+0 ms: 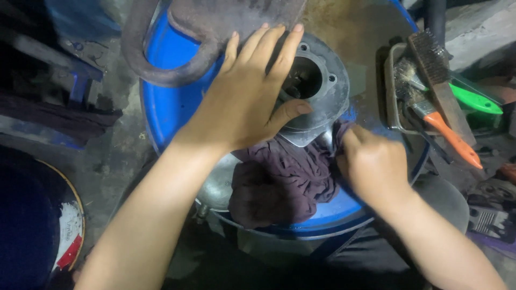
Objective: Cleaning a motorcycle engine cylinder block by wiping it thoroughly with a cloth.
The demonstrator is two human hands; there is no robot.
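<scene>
Your left hand (250, 99) lay flat, fingers spread, steadying the grey metal cylinder part (317, 88) on the blue drum top (166, 107). Your right hand (371, 164) was bunched on the dark rag (285, 182), mid-wipe. Probably next: turn the part.

A grimy repair workshop: wire brush (438, 72), metal engine part (317, 91), blue drum (166, 102).
</scene>
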